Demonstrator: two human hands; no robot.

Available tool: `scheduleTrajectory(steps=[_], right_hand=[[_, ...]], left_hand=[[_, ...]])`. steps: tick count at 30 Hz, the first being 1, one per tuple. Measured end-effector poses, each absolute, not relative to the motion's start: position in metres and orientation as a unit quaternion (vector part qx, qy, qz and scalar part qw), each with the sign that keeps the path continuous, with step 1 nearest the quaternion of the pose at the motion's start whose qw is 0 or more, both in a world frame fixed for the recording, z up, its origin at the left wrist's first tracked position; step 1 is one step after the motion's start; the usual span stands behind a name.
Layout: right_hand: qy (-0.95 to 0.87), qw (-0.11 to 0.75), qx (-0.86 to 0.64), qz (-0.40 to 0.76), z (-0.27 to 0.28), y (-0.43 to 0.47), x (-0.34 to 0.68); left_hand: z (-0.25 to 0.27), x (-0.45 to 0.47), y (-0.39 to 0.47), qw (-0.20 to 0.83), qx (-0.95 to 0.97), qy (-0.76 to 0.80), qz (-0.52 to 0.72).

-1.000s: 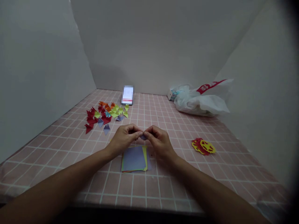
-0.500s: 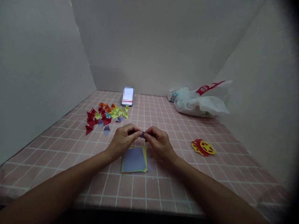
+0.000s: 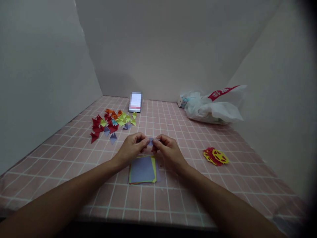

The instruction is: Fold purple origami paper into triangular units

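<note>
From here I see left hand [image 3: 132, 147] and right hand [image 3: 170, 149] pinching the small purple paper piece [image 3: 151, 142] between them over the pink white-gridded table [image 3: 185, 198]; best keep edges aligned, creases crisp.

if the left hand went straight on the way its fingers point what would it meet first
The left hand would probably meet the right hand first, just past the small lilac paper they both pinch, though one view leaves depth unclear.
</note>
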State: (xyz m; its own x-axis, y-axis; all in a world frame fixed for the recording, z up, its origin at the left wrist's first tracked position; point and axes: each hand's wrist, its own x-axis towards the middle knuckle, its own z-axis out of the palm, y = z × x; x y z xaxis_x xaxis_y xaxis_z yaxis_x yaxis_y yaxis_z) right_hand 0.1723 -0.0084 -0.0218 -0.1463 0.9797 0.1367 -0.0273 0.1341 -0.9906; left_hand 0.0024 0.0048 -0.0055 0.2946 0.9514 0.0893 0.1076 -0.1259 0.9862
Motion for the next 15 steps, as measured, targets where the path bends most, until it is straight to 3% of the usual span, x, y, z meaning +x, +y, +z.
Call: scheduleTrajectory(steps=[6, 15], right_hand=[[-0.594, 0.489, -0.435, 0.468, -0.0219, -0.0082, 0.1751], [-0.524, 0.464, -0.402, 0.59, -0.0209, -0.0085, 0.1705]], left_hand=[[-0.004, 0.002, 0.0054, 0.584, 0.594, 0.419, 0.361], [-0.0049, 0.0045, 0.0036, 0.619, 0.547, 0.428, 0.367]])
